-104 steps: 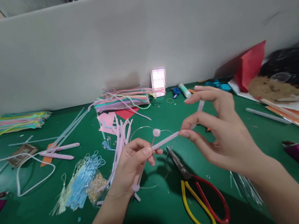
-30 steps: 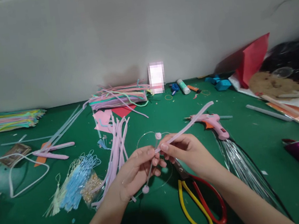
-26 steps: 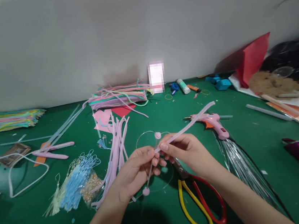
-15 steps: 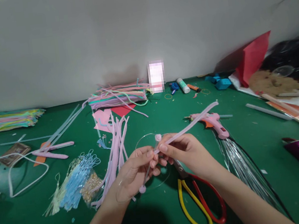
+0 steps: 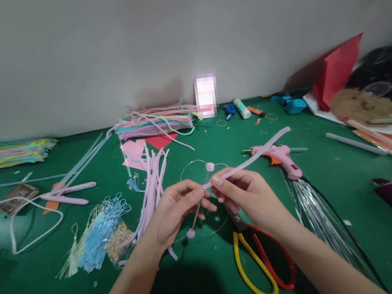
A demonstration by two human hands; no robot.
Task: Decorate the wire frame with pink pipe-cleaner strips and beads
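Note:
My left hand (image 5: 183,205) is closed in a pinch where the end of a pink pipe cleaner (image 5: 262,149) meets a thin rod. Around my fingers shows a fine wire hoop (image 5: 191,163), partly hidden by both hands. The rod crosses it, with a small pink coiled ball at the upper end (image 5: 210,166) and another at the lower end (image 5: 191,233). Thumb and forefinger of my right hand (image 5: 246,191) grip the pipe cleaner close to that crossing, its free end pointing up to the right. Scissors (image 5: 259,258) with yellow and red handles lie below my right hand.
Loose pink pipe cleaners (image 5: 152,176) lie left of my hands, beside blue tassels (image 5: 102,232) and a bag of gold beads (image 5: 119,240). A pink glue gun (image 5: 281,158) and silvery strands (image 5: 318,213) are at right. Bundled pipe cleaners (image 5: 157,120) stand against the wall.
My left hand's lower fingers have loosened away from the rod, and more of the rod and hoop shows. Both hands have moved slightly up and the right hand slightly right; the pipe cleaner remains held.

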